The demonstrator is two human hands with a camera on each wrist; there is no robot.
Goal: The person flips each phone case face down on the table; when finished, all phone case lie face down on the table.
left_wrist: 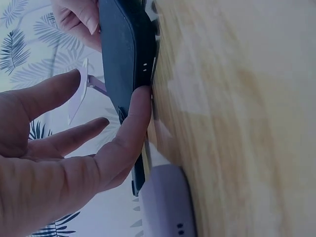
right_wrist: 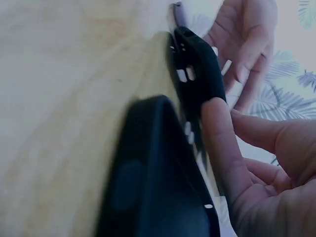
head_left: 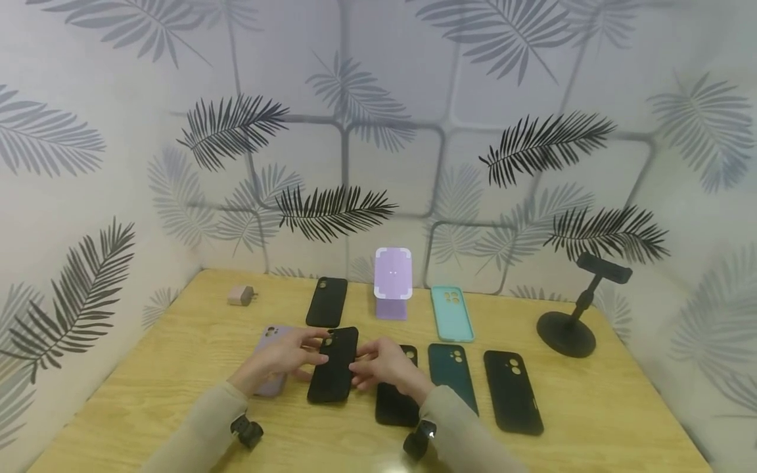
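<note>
far left, a pinkish plug-in charger (head_left: pixel 239 295) lies on the wood-grain table (head_left: pixel 148 407). nearer, a lilac phone case (head_left: pixel 272 386) lies partly beneath the left hand (head_left: pixel 286 353). that hand's fingers are spread, and one fingertip touches the edge of the raised black phone case (head_left: pixel 334 374), which sits between both hands, tilted. behind it lies a rear black phone case (head_left: pixel 327 303). the right hand (head_left: pixel 387 364) grips the raised case's right edge between fingertips, its other fingers bent. a lilac phone stand (head_left: pixel 393 274) stands at the back. under the right wrist lies a further black phone case (head_left: pixel 396 406); next, a dark teal phone case (head_left: pixel 451 376), with a turquoise phone case (head_left: pixel 454 322) behind, a rightmost black phone case (head_left: pixel 512 397) and a black round-based stand (head_left: pixel 566 334).
</note>
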